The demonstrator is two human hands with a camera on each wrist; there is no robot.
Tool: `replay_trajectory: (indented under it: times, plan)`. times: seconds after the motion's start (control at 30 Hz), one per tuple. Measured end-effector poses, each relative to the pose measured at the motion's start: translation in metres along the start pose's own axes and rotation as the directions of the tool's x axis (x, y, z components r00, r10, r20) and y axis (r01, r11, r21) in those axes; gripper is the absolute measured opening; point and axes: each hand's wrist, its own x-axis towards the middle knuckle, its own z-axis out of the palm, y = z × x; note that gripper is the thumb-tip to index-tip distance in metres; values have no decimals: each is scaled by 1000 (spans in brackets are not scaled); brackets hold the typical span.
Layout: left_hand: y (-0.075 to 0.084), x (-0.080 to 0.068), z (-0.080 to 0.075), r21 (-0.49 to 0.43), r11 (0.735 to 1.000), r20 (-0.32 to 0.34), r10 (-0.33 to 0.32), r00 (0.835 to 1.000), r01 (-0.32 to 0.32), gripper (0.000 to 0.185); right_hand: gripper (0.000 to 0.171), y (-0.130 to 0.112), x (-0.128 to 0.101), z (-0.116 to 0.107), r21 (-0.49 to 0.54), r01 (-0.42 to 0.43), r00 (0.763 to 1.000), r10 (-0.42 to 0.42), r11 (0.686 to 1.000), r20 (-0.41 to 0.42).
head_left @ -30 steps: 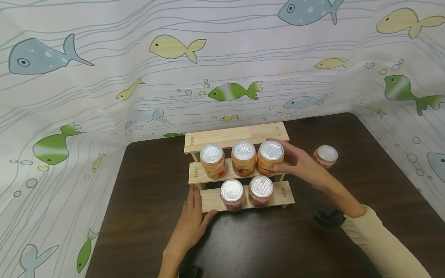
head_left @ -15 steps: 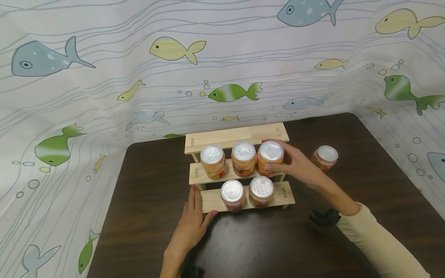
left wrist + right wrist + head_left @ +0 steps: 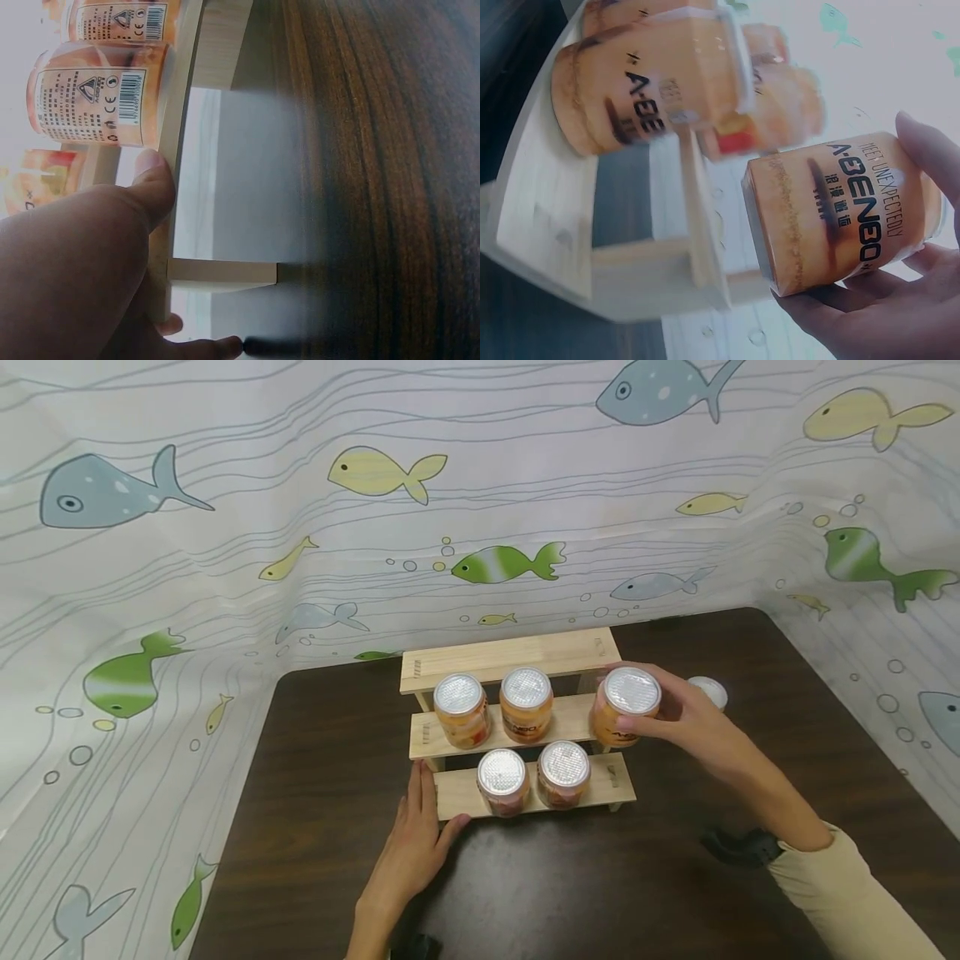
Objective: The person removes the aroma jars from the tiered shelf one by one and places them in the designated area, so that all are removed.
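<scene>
My right hand grips an orange jar with a silver lid, thumb on one side and fingers on the other. In the right wrist view this jar shows "A-BENBO" lettering and is held clear of the three-step wooden rack. At the rack's lower left end, my left hand rests with straight fingers along the side. Its thumb presses the lowest board's front edge. Two similar jars stand on the middle step. Two more jars stand on the lowest step.
Another lidded jar stands on the dark wood table right of the rack, mostly hidden by my right hand. The top board lies at the back. A fish-patterned curtain bounds the table behind and at the sides.
My right hand has moved its jar rightward, away from the other jars on the middle step. It now covers most of the jar on the table. The left hand has stayed put.
</scene>
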Motion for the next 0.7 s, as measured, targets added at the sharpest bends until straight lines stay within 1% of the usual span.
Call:
replay_trajectory:
  times: [0.1,0.2,0.3,0.37,0.5,0.57,0.7]
  plan:
    - [0,0,0,-5,1000,1,-2,1000,2,94,66,1,-12,-12,-30,34,999,-36,999,-36]
    - [-1,-1,0,0,1000,-2,-2,1000,2,94,67,4,-23,-24,-40,57,995,-60,998,-75]
    - [-2,-1,0,10,1000,-6,1,1000,-1,93,66,9,-32,-33,-45,51,992,-55,998,-112]
    - [-2,-1,0,15,1000,-7,4,1000,-3,93,65,14,-36,-37,-63,26,990,-34,998,-136]
    - [-3,0,0,19,1000,-10,6,1000,-6,93,64,27,-41,-41,-93,-41,988,27,995,-155]
    - [-3,0,0,21,1000,-12,9,1000,-9,93,64,37,-42,-41,-87,-48,988,34,995,-152]
    - [-2,1,1,26,1000,-13,17,1000,-16,93,65,59,-42,-37,-63,-25,990,16,998,-140]
